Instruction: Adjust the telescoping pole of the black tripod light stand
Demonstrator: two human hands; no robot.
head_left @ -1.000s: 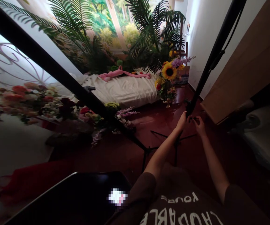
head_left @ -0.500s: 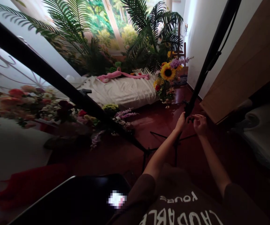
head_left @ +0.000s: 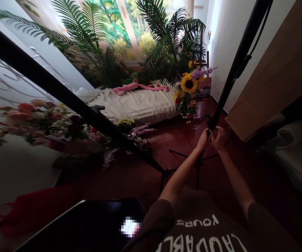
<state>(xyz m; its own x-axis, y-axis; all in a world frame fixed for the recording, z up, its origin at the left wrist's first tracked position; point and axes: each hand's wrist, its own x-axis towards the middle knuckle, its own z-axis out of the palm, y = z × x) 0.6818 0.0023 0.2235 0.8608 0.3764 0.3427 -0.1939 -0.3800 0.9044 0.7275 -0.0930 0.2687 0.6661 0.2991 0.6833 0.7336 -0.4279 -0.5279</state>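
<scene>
A black tripod stand [head_left: 225,90] slants down from the upper right, its thin legs spread on the floor. My left hand [head_left: 203,140] is closed around its pole just under a dark collar [head_left: 212,120]. Beside it, my right hand [head_left: 218,138] is closed with thumb and fingers pressed to the same part of the pole. The spot between the fingers is dark, so the small fitting there is hidden. Nearer the left, a second black stand [head_left: 48,82] crosses diagonally, with a small lever [head_left: 98,107] on its pole.
A bed with a cream sheet [head_left: 140,108] holds a pink plush toy [head_left: 126,87]. Sunflowers [head_left: 189,84], palm leaves [head_left: 163,45] and a flower arrangement [head_left: 43,117] stand around it. A wooden panel [head_left: 261,91] leans at right. A black flat-topped object [head_left: 88,224] is close by, lower left.
My right hand has moved left and slightly down onto the pole, its fingers closing there. My left hand stays on the pole. The view has shifted slightly.
</scene>
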